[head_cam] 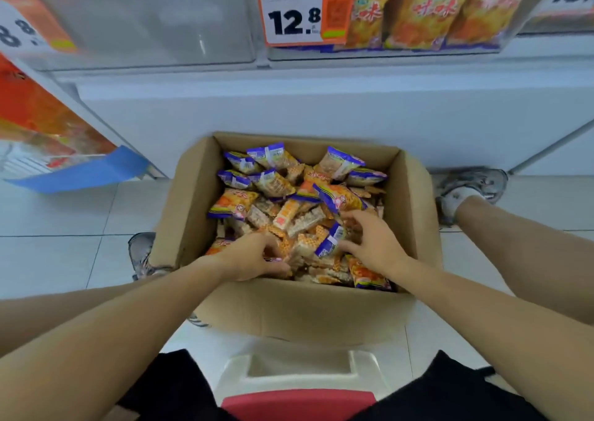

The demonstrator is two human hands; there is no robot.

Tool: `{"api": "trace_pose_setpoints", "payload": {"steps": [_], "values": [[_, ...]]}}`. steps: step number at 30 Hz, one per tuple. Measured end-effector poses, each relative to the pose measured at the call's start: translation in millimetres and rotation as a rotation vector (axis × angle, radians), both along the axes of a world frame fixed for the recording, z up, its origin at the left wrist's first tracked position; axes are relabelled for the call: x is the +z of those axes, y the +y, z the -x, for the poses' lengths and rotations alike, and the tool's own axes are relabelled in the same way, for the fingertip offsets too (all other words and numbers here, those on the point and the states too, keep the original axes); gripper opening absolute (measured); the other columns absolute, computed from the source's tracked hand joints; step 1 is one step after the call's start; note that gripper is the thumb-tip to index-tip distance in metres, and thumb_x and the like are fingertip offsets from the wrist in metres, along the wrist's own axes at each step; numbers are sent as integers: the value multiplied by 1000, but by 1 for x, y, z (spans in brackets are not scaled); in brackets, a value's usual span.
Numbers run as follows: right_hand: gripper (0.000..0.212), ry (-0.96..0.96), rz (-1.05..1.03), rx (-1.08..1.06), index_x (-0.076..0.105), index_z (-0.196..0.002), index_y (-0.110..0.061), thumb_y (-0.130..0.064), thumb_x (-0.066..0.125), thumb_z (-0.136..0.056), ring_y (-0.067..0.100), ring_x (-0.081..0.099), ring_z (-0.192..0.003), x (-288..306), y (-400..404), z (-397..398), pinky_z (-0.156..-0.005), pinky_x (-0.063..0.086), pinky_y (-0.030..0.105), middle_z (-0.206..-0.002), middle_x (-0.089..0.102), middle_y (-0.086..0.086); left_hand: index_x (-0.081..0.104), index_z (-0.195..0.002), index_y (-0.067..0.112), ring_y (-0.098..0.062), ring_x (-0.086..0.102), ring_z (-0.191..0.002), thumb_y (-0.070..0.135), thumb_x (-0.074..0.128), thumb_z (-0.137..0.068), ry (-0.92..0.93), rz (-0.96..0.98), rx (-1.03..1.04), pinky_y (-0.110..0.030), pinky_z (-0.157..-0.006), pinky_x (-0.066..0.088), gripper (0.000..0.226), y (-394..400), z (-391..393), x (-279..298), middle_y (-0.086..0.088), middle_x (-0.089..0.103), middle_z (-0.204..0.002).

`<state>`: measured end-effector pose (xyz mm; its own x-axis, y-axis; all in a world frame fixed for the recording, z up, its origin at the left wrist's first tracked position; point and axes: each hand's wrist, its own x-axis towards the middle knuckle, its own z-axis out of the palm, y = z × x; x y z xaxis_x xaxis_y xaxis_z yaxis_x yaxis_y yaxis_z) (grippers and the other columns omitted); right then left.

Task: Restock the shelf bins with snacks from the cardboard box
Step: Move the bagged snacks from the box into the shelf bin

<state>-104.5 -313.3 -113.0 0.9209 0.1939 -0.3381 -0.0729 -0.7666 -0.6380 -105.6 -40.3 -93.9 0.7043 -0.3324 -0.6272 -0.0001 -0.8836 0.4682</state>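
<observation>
Early in the restock, by the look of it: cardboard box [289,308] on the floor, heaped with snacks [276,195]. Left hand [254,256] and right hand [373,243] down in the pile, fingers curled around packets. Bin [434,12] above partly stocked; neighbouring bin [144,18] apparently bare.

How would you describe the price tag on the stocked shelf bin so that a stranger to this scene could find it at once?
Start at the open cardboard box on the floor and look straight up to the clear shelf bins. The bin at upper right holds yellow-orange snack packs; the tag hangs on its left front. It is orange-edged with a white panel reading 12.8, while the neighbouring tags show other numbers and are cut off.
</observation>
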Motion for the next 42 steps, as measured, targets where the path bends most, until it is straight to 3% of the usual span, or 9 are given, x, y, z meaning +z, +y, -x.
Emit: {"api": "trace_pose_setpoints", "payload": {"steps": [5,10,15,22,27,30,33,38,42], "values": [[47,36,78,56,59,-129,-23,-35,76,-87,20,54,-114,0,-8,0,-92,38,23,-125,53,1,76,-97,27,-2,65,-87,53,72,-83,-44,214,146,-30,-82,57,30,7,-4,19,10,73,-90],[29,33,-43,9,55,-110,-36,-34,74,-89,16,60,-104,20,-18,6,-90,54,32,-124,42,-5,74,-105,31,6,57,-103,55,76,-80,-85,255,137,-18,-86,46,34,0,6,29,19,65,-110],[26,78,-59,78,54,-102,-38,-22,72,-91,3,57,-98,25,-23,26,-80,43,5,-115,48,-13,69,-117,36,-6,54,-116,65,59,-88,106,155,52,-32,-98,48,42,-3,17,18,13,61,-127],[19,252,-262,34,76,-89,-33,-14,74,-86,5,62,-112,29,-13,30,-91,55,25,-143,45,-16,71,-94,25,-4,64,-91,30,74,-90,-72,199,322,-32,-84,57,7,-9,12,19,11,69,-95],[17,103,-100,-30,78,-73,-26,-40,79,-83,-15,58,-92,38,-12,25,-76,51,13,-127,63,-14,63,-102,27,-10,66,-98,29,86,-78,-45,244,440,-33,-81,60,33,-14,9,24,7,66,-105],[15,60,-135,-114,74,-75,-26,-30,88,-73,-5,60,-108,41,-15,24,-85,53,19,-119,61,-18,58,-119,28,-13,64,-104,38,91,-69,108,211,553,-38,-87,59,61,-9,1,29,4,62,-115],[25,34,-197,-216,67,-83,-25,-26,90,-72,9,66,-107,53,-11,15,-70,45,5,-115,63,-17,54,-133,16,-21,70,-100,26,89,-72,351,343,740,-35,-78,61,71,-9,-11,48,-9,61,-122],[32,-166,-345,-287,66,-96,-32,-24,88,-74,5,71,-81,122,-8,-29,-73,57,18,-118,65,-16,53,-135,6,-28,74,-93,5,85,-63,362,686,878,-46,-83,60,79,-13,-36,106,-15,67,-119],[30,-275,-499,-260,64,-90,-37,-23,87,-76,7,74,-80,183,7,-46,-75,61,40,-132,58,-19,65,-125,10,-23,73,-94,12,98,-48,44,701,683,-39,-78,61,83,-2,-54,177,-9,75,-108]]}}
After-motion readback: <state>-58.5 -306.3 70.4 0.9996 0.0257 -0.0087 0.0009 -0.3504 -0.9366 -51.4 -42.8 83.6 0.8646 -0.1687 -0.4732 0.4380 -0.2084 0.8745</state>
